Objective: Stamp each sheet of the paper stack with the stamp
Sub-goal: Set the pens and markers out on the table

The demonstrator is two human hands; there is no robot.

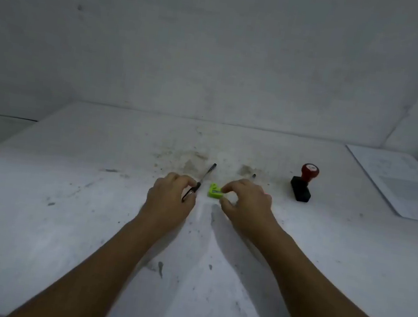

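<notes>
Table (61,218): one white top, scuffed and smudged; everything listed below is carried on it.
Paper stack (401,183): one stack, lying flat at the far right edge of the table, well apart from both hands. The number of sheets cannot be told from this view. No stamp mark can be made out on the top sheet.
Left hand (169,201): one, with fingers curled round the lower end of the pen, which is gripped.
Right hand (246,206): one, with forefinger and thumb closed on the right side of the green piece, which appears to be pinched.
Stamp (303,184): one, with a red knob on a black block. It stands untouched between the right hand and the paper stack.
Pen (207,174): one, dark and slim, with its free end pointing away and to the right.
Green piece (214,192): one small bright-green item (its kind cannot be told) between the two hands.
Dark bit (254,175): one, just beyond the right hand and too small to identify.
Step in hand: the small items are judged to be in the course of being cleared, and stamping is judged not yet begun.
Good practice: the pen and green piece should be set down well away from the centre, so that both hands are freed. The stack should then be drawn in front of the body. The stamp should be taken by its knob and pressed down squarely, with each sheet steadied by the other hand.
</notes>
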